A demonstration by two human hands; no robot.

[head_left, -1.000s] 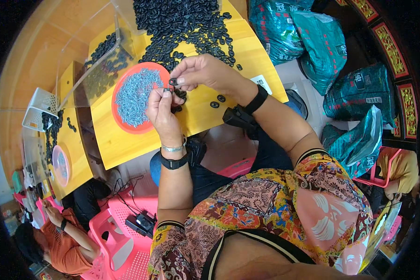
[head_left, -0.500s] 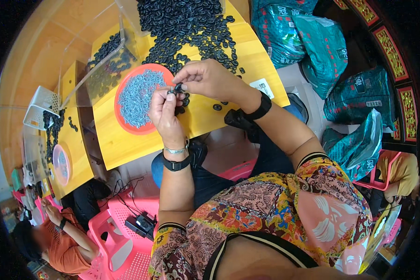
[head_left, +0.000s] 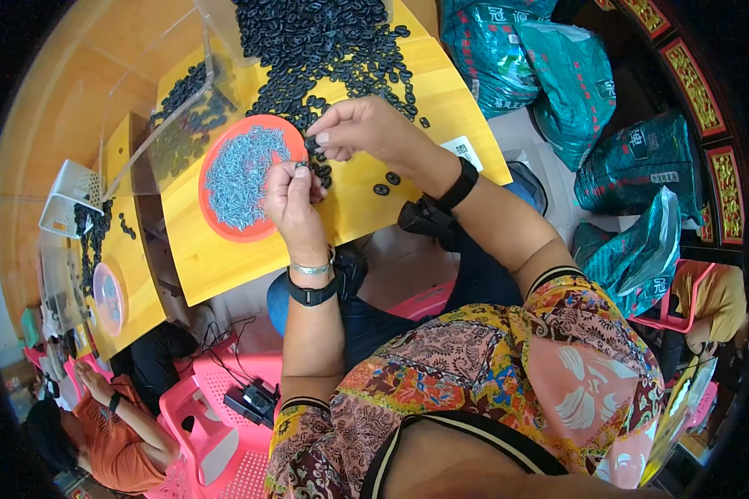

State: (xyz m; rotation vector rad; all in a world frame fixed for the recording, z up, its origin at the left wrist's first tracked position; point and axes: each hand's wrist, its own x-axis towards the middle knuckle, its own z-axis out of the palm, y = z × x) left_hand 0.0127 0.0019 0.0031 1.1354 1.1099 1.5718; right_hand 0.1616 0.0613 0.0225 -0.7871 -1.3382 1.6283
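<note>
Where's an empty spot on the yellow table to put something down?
The yellow table has bare patches between the orange bowl and the table's near edge, and between the black pile and the white card. It's crowded at the far end under that pile, in the bowl of silvery pieces, and around the left hand and right hand.

Head cam, wide FOV; faces down over table

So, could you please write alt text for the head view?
The right hand pinches a small black part near the left hand, beside an orange bowl of silvery pieces. Black oval parts lie heaped on the yellow table.
</note>
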